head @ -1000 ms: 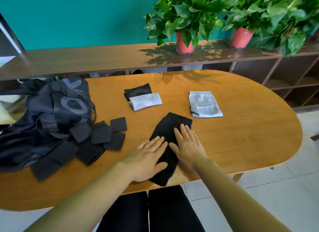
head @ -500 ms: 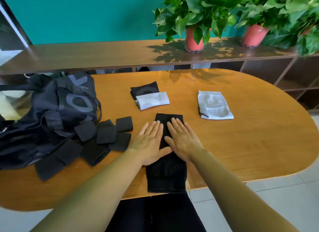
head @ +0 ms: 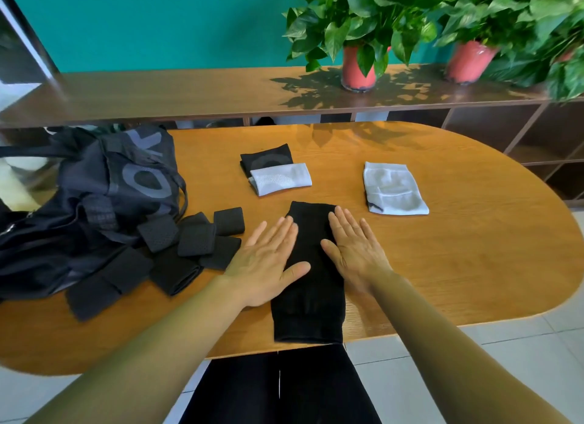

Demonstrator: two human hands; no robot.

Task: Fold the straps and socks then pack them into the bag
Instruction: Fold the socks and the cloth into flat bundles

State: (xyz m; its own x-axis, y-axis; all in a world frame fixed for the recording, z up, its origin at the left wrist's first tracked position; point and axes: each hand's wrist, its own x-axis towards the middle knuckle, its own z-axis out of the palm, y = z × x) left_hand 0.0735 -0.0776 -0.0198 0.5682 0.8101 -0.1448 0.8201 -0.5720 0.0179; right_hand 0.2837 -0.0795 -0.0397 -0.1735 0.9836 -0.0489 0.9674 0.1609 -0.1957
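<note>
A long black sock (head: 311, 284) lies straight on the wooden table (head: 474, 250), running from the near edge away from me. My left hand (head: 268, 259) rests flat on its left side, fingers spread. My right hand (head: 354, 246) lies flat on its right side. Neither hand grips anything. A folded white sock (head: 281, 179) sits on a folded black one (head: 265, 160) behind. Another folded white sock (head: 393, 188) lies to the right. A dark bag (head: 94, 209) slumps at the left, with several black straps (head: 177, 250) piled beside it.
A brown shelf (head: 189, 92) runs behind the table with two potted plants in red pots (head: 360, 66). Open cubbies stand at the far right. Tiled floor shows below the table's near edge, and my dark-trousered legs sit under it.
The black sock went from lying diagonally to lying straight. My hands slid apart from its middle to its two sides.
</note>
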